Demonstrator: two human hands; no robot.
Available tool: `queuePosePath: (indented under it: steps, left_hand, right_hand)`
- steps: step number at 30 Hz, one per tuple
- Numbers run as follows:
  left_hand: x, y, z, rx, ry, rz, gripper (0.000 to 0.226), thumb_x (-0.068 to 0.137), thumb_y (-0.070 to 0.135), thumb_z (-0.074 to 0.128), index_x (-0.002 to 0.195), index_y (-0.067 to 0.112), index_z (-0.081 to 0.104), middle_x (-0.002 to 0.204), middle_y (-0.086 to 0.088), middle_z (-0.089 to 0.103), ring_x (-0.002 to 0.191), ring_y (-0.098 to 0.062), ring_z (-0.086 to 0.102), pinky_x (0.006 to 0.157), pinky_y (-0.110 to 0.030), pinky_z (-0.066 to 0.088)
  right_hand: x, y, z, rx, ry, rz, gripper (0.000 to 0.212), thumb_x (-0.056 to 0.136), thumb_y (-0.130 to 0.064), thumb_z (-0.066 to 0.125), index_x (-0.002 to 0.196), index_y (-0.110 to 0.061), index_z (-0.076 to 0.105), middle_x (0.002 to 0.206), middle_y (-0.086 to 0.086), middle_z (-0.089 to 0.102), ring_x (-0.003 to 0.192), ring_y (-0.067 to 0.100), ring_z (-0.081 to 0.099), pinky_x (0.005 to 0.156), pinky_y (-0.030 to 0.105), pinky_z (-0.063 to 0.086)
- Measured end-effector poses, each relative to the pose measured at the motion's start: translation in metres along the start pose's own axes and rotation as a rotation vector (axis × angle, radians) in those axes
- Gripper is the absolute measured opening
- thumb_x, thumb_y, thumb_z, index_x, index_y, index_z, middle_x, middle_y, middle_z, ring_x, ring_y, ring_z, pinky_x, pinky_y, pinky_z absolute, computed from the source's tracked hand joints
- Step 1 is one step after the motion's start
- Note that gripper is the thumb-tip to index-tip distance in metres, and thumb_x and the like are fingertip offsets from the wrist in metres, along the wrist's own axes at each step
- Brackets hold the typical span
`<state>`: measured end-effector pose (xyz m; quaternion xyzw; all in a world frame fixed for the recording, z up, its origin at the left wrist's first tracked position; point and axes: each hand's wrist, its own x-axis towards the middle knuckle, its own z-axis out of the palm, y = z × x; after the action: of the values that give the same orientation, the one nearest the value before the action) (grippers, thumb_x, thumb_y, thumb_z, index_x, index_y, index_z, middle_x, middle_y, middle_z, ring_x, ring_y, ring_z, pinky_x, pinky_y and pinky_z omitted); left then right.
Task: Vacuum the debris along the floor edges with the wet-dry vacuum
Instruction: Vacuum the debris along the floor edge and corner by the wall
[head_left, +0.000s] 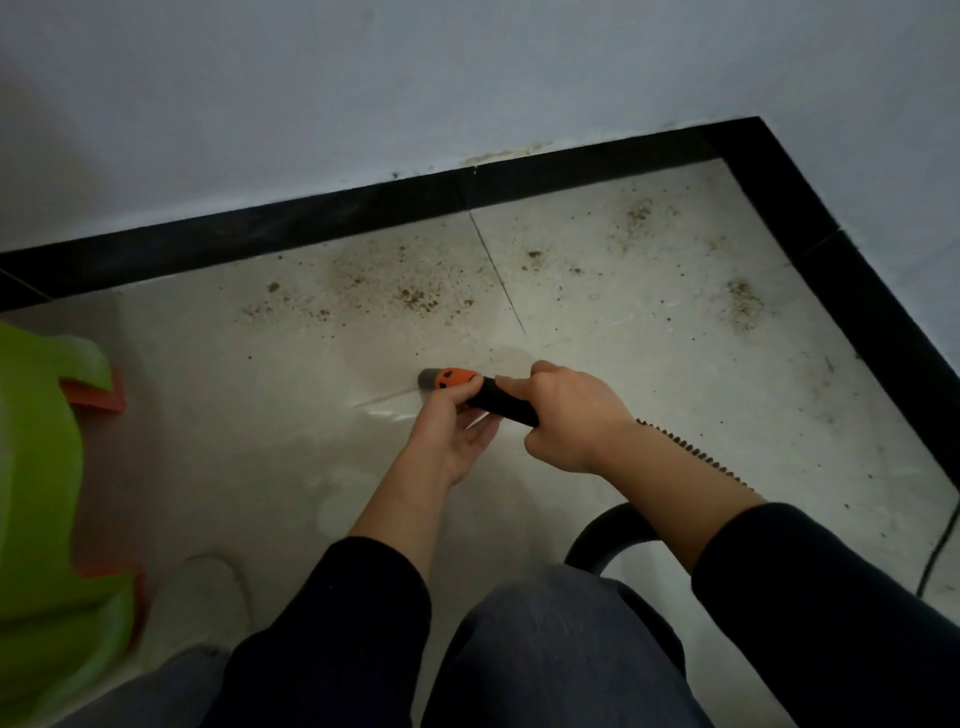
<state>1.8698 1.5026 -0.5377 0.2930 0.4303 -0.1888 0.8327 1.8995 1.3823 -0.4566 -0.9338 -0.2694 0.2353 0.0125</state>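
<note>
The vacuum wand (501, 401) is a black tube with an orange collar and a grey tip (451, 378), held low over the pale floor tiles (234, 415). My right hand (571, 415) grips the black tube from above. My left hand (454, 434) pinches the orange collar with thumb and fingers, palm up. A ribbed black hose (696, 454) runs back from the wand and loops (605, 535) under my right forearm. Brown debris (410, 296) lies scattered near the black baseboard (311, 223), with more patches (743, 301) toward the right corner.
A green plastic stool (47, 467) with orange feet stands at the left. A black cord (937, 551) trails along the right edge. My knees (545, 649) fill the lower frame, and a white shoe (208, 592) shows beside them. Two walls meet at the upper right corner.
</note>
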Motion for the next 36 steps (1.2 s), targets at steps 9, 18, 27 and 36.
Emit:
queuePosePath:
  steps: [9,18,27,36]
  left_hand:
    - [0.01,-0.009,0.019,0.024,-0.042,-0.025,0.016,0.095,0.016,0.06,0.11,0.009,0.061,0.101,-0.009,0.068,0.103,-0.021,0.063,0.083,-0.029,0.049]
    - [0.015,-0.014,0.029,0.02,-0.068,-0.052,0.011,0.094,0.016,0.061,0.103,0.009,0.063,0.102,-0.011,0.068,0.1,-0.022,0.063,0.078,-0.029,0.05]
    - [0.011,-0.013,0.035,0.029,-0.063,-0.077,0.018,0.094,0.018,0.062,0.109,0.009,0.062,0.099,-0.009,0.067,0.092,-0.021,0.062,0.074,-0.028,0.049]
    - [0.013,-0.004,0.027,-0.011,-0.032,-0.043,0.027,0.093,0.019,0.063,0.118,0.007,0.061,0.104,-0.011,0.066,0.096,-0.024,0.061,0.073,-0.028,0.05]
  right_hand:
    - [-0.008,0.017,-0.003,0.012,-0.004,0.065,0.058,0.082,-0.016,0.054,0.137,-0.03,0.045,0.091,0.0,0.04,0.075,0.019,0.044,0.065,0.029,0.034]
    - [-0.011,0.022,-0.006,-0.029,0.006,0.099,0.056,0.083,-0.017,0.053,0.137,-0.028,0.045,0.092,0.001,0.04,0.076,0.019,0.041,0.067,0.03,0.032]
    - [-0.012,0.023,-0.004,-0.048,0.026,0.12,0.059,0.082,-0.017,0.054,0.138,-0.03,0.042,0.092,0.0,0.04,0.079,0.02,0.046,0.068,0.029,0.032]
    - [0.0,0.016,0.003,-0.03,0.07,0.092,0.057,0.081,-0.014,0.052,0.135,-0.03,0.044,0.09,0.0,0.041,0.074,0.019,0.04,0.067,0.028,0.032]
